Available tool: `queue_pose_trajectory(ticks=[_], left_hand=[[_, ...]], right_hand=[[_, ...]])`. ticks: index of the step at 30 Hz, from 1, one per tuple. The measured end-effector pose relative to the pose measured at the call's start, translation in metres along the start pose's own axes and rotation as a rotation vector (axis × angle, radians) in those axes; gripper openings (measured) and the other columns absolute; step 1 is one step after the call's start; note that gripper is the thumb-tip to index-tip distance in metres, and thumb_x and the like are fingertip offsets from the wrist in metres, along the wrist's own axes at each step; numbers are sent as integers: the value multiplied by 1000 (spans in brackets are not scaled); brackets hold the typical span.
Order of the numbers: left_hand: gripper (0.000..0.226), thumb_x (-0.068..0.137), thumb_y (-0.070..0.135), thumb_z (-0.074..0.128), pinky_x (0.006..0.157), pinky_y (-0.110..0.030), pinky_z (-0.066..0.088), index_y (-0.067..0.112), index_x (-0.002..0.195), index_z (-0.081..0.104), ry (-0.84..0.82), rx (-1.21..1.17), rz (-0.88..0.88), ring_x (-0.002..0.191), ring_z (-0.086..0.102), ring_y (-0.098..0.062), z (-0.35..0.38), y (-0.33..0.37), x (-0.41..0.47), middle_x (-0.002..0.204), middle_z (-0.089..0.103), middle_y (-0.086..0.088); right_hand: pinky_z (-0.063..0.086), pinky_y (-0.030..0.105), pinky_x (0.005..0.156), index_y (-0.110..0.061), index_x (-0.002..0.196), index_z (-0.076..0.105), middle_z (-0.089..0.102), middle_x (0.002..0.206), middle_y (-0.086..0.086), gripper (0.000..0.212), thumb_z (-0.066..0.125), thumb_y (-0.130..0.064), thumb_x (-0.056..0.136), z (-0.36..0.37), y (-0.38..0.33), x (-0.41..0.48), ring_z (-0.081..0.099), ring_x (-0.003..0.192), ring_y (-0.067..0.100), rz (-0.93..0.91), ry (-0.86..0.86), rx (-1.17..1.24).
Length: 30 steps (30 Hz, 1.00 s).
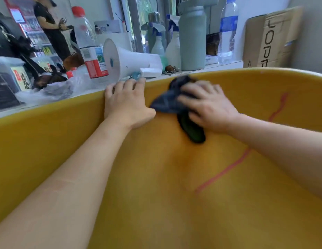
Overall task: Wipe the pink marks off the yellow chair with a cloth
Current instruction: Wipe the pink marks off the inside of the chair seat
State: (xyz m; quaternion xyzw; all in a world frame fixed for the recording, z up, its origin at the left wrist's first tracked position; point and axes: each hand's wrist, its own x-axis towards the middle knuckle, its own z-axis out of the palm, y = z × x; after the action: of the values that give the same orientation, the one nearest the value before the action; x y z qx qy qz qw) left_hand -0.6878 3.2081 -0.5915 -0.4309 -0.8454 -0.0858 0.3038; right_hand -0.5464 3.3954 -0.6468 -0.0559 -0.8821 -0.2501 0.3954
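The yellow chair (pixel 156 203) fills the lower view, its curved back rim running across the middle. My left hand (pixel 127 103) grips that top rim, fingers hooked over the edge. My right hand (pixel 208 106) presses a dark crumpled cloth (pixel 172 99) flat against the chair back just below the rim. A pink line (pixel 223 172) runs diagonally across the seat to the right of the cloth. Another pink squiggle (pixel 279 107) climbs the back near the right side. Part of the cloth is hidden under my right palm.
Behind the chair a ledge holds a white megaphone (pixel 128 60), a red-capped bottle (pixel 88 44), spray bottles (pixel 172 42), a grey-green flask (pixel 192 36), a water bottle (pixel 227 31) and a cardboard box (pixel 271 38). A person (pixel 50 27) stands far left.
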Motion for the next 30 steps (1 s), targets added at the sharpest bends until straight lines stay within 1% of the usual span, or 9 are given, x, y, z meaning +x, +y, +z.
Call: queue_pose_trajectory(ticks=[4,7,11,14,17,20,23,28,30], left_hand=[[79,72,39,55,110,-43,18,23,144,28,4,10,-17,133,33,-29,1,4,-2,146,39,-6],[78,75,44,54,111,-46,17,21,145,28,11,21,-25,134,32,-31,0,7,-1,146,38,-10],[80,77,47,54,112,-46,16,20,146,25,-11,46,-17,136,30,-31,-2,5,-3,148,36,-10],[81,75,47,54,112,-46,16,19,146,24,-9,47,-3,135,30,-31,2,3,-1,148,36,-10],[81,76,47,54,113,-47,16,19,146,25,7,46,-14,135,30,-32,3,6,-2,147,36,-11],[81,78,48,55,114,-48,14,18,146,24,26,56,-12,136,29,-33,5,9,-2,148,35,-12],[82,78,46,56,115,-48,13,18,147,21,36,65,-7,137,27,-32,3,8,-4,149,33,-11],[85,77,47,58,115,-48,14,18,147,20,37,104,-1,137,27,-32,10,6,-5,149,32,-11],[85,77,48,58,115,-49,14,18,147,20,47,106,-2,136,27,-33,9,9,-5,148,32,-11]], right_hand=[[44,46,84,-24,132,53,46,139,3,57,54,-34,75,14,-118,-43,37,120,29,581,53,313],[49,41,78,-28,132,51,47,136,-1,57,49,-39,76,-5,-198,-113,41,117,26,125,-203,454],[50,36,68,-31,121,60,56,131,-1,55,42,-43,71,2,-96,-80,54,111,28,-388,-232,205],[48,46,77,-26,124,59,54,134,4,49,52,-32,76,4,-23,-45,47,118,34,147,-80,62],[44,45,84,-25,131,54,48,137,3,56,58,-31,76,3,-93,-80,40,119,31,508,-89,220],[45,40,78,-30,130,52,50,133,-2,54,48,-39,78,-18,-168,-137,47,112,27,97,-344,417],[46,39,74,-31,128,55,50,136,-2,53,54,-37,76,-20,-104,-118,49,112,26,-281,-416,325],[44,47,81,-26,126,58,49,136,3,51,66,-29,76,-11,-47,-83,42,118,33,536,-164,182],[47,42,78,-29,125,57,52,130,0,52,58,-37,73,-15,-111,-114,46,111,31,426,-238,303]])
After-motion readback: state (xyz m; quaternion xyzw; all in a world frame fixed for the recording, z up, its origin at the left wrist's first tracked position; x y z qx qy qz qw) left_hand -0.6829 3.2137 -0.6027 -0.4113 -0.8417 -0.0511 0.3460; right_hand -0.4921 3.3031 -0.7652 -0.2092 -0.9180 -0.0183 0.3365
